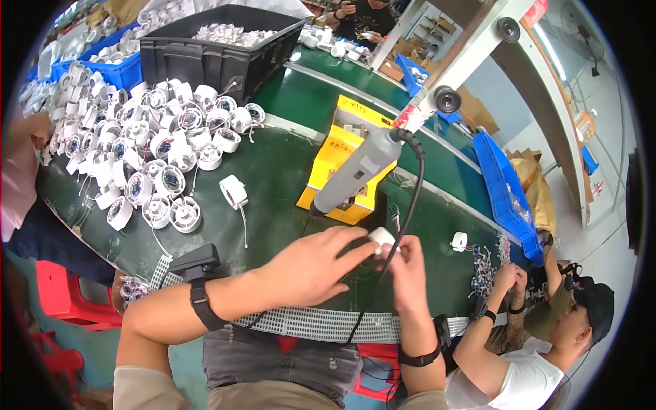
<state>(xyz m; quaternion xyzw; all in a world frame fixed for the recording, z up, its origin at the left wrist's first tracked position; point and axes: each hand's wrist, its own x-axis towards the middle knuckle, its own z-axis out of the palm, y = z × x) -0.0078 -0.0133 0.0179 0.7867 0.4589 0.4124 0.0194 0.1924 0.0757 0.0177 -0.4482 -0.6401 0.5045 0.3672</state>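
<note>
In front of me, over the green bench, my right hand (pixel 410 270) pinches a small round white plastic part (pixel 383 238) between thumb and fingers. From the other side my left hand (pixel 311 263) reaches over with its fingers stretched out. Its fingertips touch the part's left edge, while its thumb is apart. A black cable (pixel 414 198) hangs down across the part and my right hand. Just beyond stands a yellow holder (pixel 318 179), with a grey cylindrical tool (pixel 359 167) in front of it. One white round housing with a wire (pixel 234 192) lies alone to the left.
A large heap of white round housings (pixel 147 147) covers the left bench beside a black crate (pixel 198 65). To the right are wired small parts (pixel 484 270), a blue bin (pixel 502 191) and a co-worker (pixel 540 348). Another person's arm (pixel 27 157) is at far left.
</note>
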